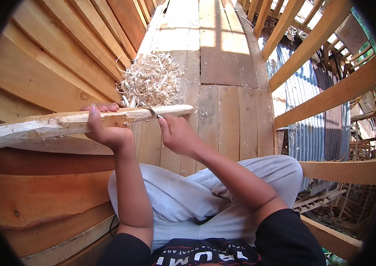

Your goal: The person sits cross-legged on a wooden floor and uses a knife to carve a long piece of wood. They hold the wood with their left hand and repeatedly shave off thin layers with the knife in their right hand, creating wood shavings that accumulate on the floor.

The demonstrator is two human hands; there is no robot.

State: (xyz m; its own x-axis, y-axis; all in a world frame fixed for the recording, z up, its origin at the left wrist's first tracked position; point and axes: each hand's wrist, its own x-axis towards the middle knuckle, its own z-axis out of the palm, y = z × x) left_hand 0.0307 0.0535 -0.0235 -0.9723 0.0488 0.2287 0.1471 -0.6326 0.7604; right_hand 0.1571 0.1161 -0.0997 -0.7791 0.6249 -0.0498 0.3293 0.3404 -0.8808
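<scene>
I see L hand [104, 131] clenched round wooden stick [77, 122], R hand [177, 135] fingers gripping small blade [152, 111] at its far end. Stick partly shaved, bark patches left; shavings pile [152, 80] on plank floor [223, 111].

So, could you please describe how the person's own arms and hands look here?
Both forearms are bare, and the left hand and right hand are gloveless, with no watch or rings visible. Short black sleeves cover the upper arms.
</scene>
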